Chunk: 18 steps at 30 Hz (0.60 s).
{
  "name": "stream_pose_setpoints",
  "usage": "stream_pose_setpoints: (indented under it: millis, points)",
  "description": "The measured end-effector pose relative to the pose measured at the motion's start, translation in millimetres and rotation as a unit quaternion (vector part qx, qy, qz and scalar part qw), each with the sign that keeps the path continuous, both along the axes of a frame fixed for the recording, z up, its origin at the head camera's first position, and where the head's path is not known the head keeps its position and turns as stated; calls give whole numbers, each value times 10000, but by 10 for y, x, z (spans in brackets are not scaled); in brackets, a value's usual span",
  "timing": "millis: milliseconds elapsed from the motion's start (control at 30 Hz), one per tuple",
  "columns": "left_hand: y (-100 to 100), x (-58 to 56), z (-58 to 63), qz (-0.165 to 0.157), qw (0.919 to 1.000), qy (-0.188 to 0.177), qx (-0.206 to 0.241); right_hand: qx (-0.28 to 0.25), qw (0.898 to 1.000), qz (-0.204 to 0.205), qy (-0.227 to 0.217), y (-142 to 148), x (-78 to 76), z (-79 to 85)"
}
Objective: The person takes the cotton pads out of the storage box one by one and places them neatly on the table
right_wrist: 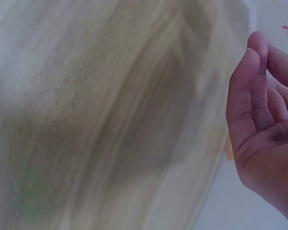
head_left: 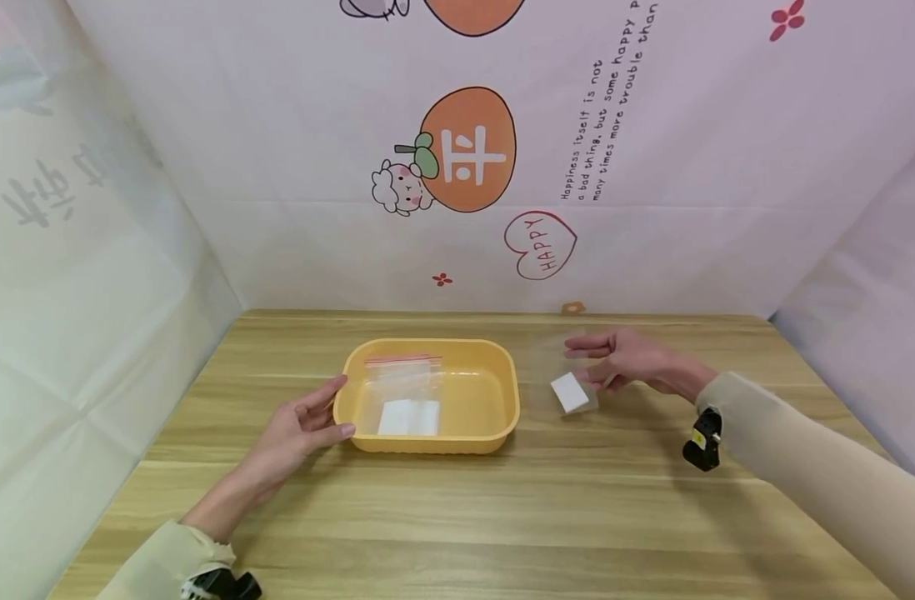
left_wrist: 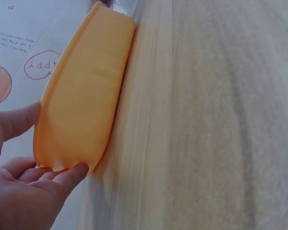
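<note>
Two hands: left hand grasping yellow tray, right hand at clear bag beside tray (cannot tell whether gripped).

Showing a yellow, shallow, rounded-rectangular plastic tray, sitting open side up. Gripping its left end, thumb at the rim and fingers at the wall, with the left hand. Containing, in its left half, clear plastic zip bagging with a red seal line toward the far side and white flat pieces toward the near side. Showing, just right of the tray, a separate clear, filmy bag with a white rectangular block, slanting askew. Reaching to its right side with the right hand, leaving unclear any pinch.
</note>
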State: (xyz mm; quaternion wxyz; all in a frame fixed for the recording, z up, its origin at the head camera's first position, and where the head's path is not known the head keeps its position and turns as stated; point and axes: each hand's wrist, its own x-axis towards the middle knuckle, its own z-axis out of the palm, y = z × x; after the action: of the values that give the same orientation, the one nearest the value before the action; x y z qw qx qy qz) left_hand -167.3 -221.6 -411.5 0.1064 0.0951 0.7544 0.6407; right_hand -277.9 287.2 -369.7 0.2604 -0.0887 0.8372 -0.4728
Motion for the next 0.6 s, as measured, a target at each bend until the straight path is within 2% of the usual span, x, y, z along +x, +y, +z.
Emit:
stream_pose_setpoints:
  millis: [267,600]
  points:
    - [-8,-4,-19,-30,10000,-50,22,112,9998,-19,171,-30,-43,-138]
    - [-10,-3,13,-47,10000,-21,35,444,9978,34,489,-68,-77,-185]
